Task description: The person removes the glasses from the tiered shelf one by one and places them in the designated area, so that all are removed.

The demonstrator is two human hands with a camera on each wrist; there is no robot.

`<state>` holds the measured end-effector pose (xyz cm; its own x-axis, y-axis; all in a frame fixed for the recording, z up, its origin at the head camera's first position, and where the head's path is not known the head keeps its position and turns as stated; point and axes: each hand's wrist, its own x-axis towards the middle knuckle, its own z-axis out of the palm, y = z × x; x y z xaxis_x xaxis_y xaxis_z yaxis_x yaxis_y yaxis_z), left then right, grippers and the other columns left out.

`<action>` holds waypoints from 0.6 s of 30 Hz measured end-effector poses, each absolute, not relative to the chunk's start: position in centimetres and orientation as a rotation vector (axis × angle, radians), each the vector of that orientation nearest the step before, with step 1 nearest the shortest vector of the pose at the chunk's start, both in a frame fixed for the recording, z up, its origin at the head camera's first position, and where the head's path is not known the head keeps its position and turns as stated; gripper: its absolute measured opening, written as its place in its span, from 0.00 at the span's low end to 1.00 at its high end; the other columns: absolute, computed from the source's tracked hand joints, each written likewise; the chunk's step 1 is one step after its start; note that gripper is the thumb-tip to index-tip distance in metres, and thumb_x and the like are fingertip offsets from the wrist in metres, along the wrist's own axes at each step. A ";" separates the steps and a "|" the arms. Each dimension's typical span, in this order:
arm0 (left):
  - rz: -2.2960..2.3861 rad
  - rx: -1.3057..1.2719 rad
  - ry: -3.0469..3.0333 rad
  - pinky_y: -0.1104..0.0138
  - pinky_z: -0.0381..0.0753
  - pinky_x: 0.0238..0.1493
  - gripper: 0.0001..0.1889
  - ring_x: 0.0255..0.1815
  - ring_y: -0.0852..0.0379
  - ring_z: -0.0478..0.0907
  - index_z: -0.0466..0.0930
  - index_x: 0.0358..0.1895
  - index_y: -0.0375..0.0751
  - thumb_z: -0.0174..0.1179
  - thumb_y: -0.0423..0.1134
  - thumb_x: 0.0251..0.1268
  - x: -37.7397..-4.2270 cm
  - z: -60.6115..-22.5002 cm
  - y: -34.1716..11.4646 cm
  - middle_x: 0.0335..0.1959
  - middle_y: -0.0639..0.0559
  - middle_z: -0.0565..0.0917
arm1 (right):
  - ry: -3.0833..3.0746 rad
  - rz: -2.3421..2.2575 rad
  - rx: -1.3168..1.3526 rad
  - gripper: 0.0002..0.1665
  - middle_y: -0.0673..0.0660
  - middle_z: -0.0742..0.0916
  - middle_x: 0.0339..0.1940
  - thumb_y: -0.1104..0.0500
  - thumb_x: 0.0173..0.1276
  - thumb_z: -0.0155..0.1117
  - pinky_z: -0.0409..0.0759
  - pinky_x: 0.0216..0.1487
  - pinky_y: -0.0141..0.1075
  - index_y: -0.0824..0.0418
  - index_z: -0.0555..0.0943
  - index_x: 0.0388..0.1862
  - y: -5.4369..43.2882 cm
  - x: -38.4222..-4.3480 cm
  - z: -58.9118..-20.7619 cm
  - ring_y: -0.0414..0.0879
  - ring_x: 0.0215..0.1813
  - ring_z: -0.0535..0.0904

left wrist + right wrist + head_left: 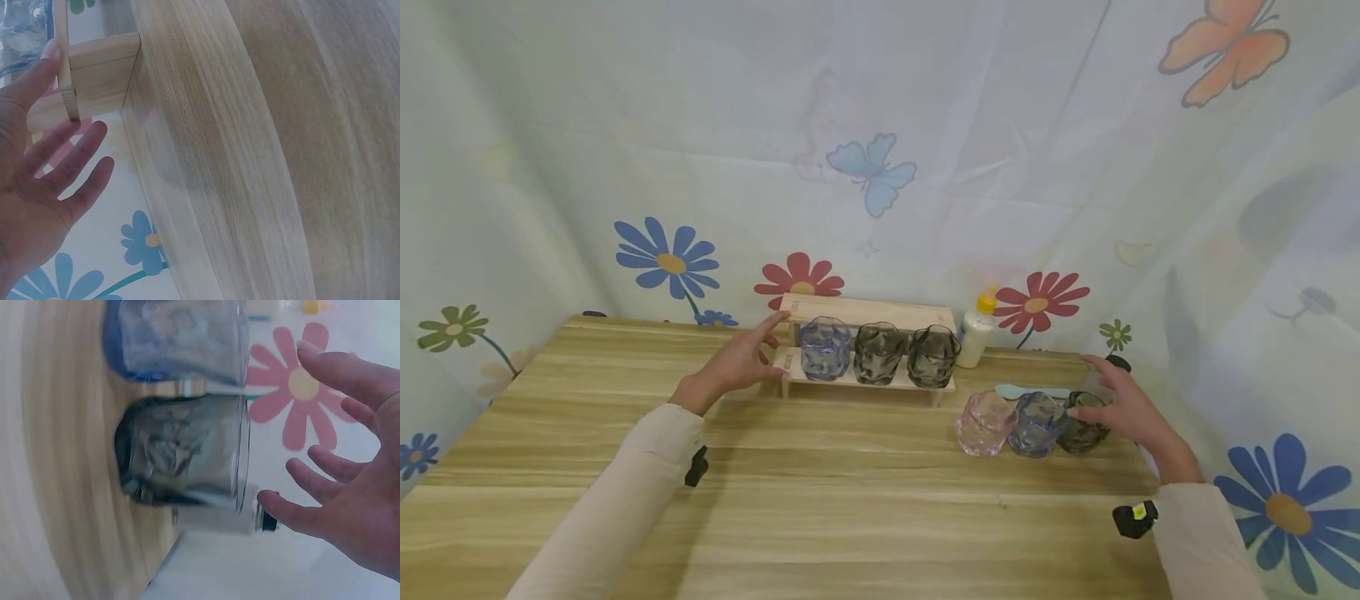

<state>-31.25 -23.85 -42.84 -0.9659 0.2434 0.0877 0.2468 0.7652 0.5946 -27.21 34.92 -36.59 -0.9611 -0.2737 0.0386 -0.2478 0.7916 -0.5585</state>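
Observation:
A two-tier wooden rack stands near the wall, with a blue glass and two dark grey glasses along its lower tier. My left hand is at the rack's left end, thumb on the lower shelf's edge and the other fingers loosely extended. On the right, my right hand spreads its fingers around the rim side of a dark grey glass. That glass stands on the table in a row with a blue glass and a pink glass.
Behind the row lies a pale blue spoon-like utensil. A white bottle with a yellow top stands right of the rack. A clear container with a black cap is behind the right glass. A patterned curtain borders the wooden table.

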 end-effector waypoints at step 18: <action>-0.973 -0.393 -2.952 0.48 0.83 0.49 0.57 0.44 0.41 0.86 0.46 0.81 0.52 0.77 0.44 0.53 -31.3 -43.0 -23.8 0.59 0.31 0.79 | 2.928 -1.024 -0.614 0.52 0.72 0.61 0.78 0.55 0.63 0.75 0.73 0.61 0.66 0.64 0.57 0.79 29.1 -29.4 -36.9 0.79 0.71 0.63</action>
<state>-31.34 -23.81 -42.98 -0.9685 0.2337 0.0864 0.2393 0.7756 0.5841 -29.39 29.09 -36.87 -0.9243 -0.3533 0.1446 -0.3664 0.7149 -0.5955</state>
